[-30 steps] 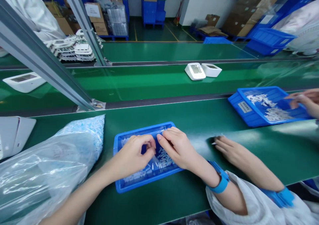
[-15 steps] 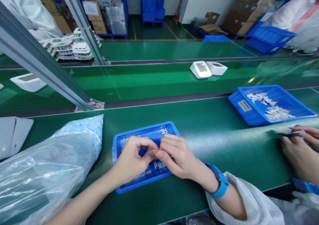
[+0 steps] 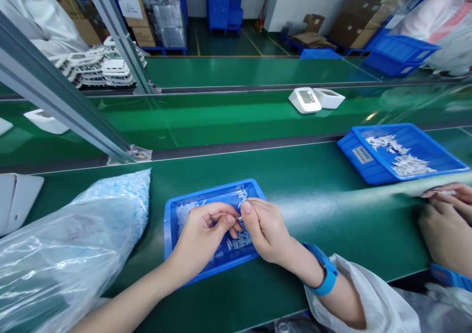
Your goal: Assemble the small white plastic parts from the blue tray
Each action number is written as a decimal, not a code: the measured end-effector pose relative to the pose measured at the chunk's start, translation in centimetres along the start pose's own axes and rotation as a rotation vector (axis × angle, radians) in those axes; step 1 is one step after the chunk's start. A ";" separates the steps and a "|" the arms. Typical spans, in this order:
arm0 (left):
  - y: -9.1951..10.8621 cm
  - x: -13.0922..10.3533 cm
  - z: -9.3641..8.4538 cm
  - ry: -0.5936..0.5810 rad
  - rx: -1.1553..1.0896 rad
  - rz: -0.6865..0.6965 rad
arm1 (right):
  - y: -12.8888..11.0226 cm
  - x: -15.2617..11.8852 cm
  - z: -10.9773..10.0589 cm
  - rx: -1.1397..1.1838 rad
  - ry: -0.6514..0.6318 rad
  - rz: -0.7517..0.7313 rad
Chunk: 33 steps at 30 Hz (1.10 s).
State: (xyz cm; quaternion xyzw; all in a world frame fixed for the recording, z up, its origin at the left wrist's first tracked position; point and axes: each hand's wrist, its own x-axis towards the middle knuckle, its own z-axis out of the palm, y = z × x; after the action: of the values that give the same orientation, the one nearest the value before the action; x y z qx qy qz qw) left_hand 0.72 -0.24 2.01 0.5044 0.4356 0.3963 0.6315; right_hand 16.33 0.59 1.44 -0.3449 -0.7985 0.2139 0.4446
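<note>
Over a blue tray (image 3: 214,191) of small white and clear parts, both my hands meet fingertip to fingertip. My left hand (image 3: 206,234) pinches a tiny white piece (image 3: 239,219) between thumb and forefinger. The fingers of my right hand (image 3: 266,229) are curled closed at the other end of that piece, hiding most of it. A blue band (image 3: 324,271) circles my right wrist. Left of the tray lies a clear plastic bag (image 3: 106,215) full of pale blue and white bits.
A second blue bin (image 3: 409,151) with white parts stands at the right, near another person's hands (image 3: 448,220). White devices (image 3: 308,100) sit on the green conveyor (image 3: 221,116). A metal post (image 3: 66,77) slants across the left, above a white casing (image 3: 18,200).
My fingertips have shifted slightly, and a tiny white piece now shows between them. The pair of devices on the conveyor has moved right. The other person's hands have shifted a little.
</note>
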 end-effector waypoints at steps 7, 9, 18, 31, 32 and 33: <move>-0.2 -0.6 -0.3 -0.115 0.161 0.063 | 0.2 -0.3 0.2 0.017 -0.064 -0.005; -0.1 -0.6 -0.4 -0.148 0.105 0.051 | 0.2 -0.4 0.2 0.064 -0.078 -0.016; 0.0 -0.4 -0.2 -0.152 -0.076 -0.012 | 0.2 -0.3 0.2 0.135 -0.085 -0.032; -0.2 -0.4 -0.3 -0.046 0.083 -0.023 | 0.3 -0.4 0.4 -0.156 -0.143 -0.088; -0.2 -0.4 -0.3 -0.035 0.101 -0.026 | 0.3 -0.4 0.4 -0.172 -0.156 -0.085; -0.2 -0.4 -0.3 -0.025 0.120 -0.029 | 0.3 -0.3 0.4 -0.186 -0.171 -0.082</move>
State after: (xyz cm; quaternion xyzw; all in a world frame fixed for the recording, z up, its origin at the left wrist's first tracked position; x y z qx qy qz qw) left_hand 0.34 -0.52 1.84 0.5399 0.4581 0.3538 0.6112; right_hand 16.23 0.52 0.87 -0.3323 -0.8632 0.1492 0.3495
